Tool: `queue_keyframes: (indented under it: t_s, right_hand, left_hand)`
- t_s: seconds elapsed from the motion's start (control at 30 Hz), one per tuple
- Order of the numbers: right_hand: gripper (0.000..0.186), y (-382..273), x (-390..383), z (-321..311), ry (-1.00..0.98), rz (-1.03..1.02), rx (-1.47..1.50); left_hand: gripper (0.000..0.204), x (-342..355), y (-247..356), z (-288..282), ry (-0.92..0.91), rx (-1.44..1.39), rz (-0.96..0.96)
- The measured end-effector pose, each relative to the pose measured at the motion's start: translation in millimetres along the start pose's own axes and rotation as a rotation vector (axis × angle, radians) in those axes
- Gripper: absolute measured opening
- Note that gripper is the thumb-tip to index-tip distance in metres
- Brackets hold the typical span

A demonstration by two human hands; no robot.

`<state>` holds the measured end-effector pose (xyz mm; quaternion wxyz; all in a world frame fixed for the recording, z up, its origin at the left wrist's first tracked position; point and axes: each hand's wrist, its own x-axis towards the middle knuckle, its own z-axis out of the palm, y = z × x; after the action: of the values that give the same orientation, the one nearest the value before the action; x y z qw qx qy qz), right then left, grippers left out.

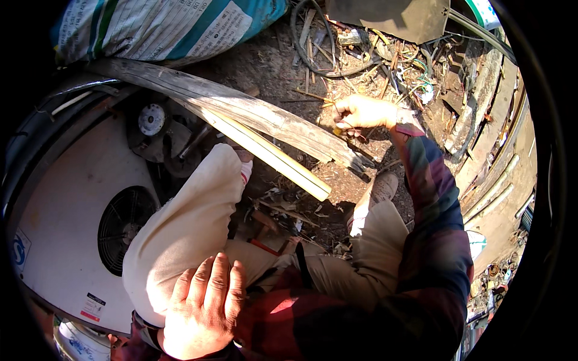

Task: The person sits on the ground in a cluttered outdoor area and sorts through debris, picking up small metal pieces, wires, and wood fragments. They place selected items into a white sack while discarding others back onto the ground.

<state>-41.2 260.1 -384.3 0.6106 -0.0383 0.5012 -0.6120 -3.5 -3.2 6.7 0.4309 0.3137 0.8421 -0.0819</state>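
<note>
My left hand lies flat on my left thigh, fingers stretched out, holding nothing. Out in front, my right hand is closed, thumb and fingers pinched together low over the littered ground. A small yellowish bit shows at its fingertips, too small to name. Just nearer than that hand is the splintered end of a weathered grey plank, which slants in from the upper left. Below the plank runs a pale yellow wooden strip, its cut end between my knees. Neither hand touches the plank or the strip.
On the left stands a white machine casing with a round black fan grille. Behind it rests a printed woven sack. A dark hose loops across twigs and scraps. Several boards and poles line the right side.
</note>
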Motion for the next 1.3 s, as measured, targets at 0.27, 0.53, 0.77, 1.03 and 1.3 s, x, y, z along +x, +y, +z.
queue_keyframes:
  t_s: [0.27,0.53,0.77,1.03,1.3]
  right_hand:
    - [0.019,-38,90,-3,0.913,-0.303,-0.918]
    - [0.036,-57,134,15,0.816,-0.168,-0.955]
    - [0.029,-24,119,9,0.925,-0.361,-0.874]
    - [0.020,-26,118,7,0.931,-0.284,-0.459]
    - [0.048,-34,76,-5,0.718,-0.069,-0.202]
  left_hand:
    - [0.046,0,3,-1,-0.007,0.008,0.023]
    - [0.046,0,-1,2,0.008,0.008,-0.004]
    - [0.045,1,-5,0,0.005,-0.012,-0.028]
    - [0.044,-1,-6,0,0.016,-0.022,-0.020]
    - [0.043,-4,-7,4,0.036,-0.019,-0.034]
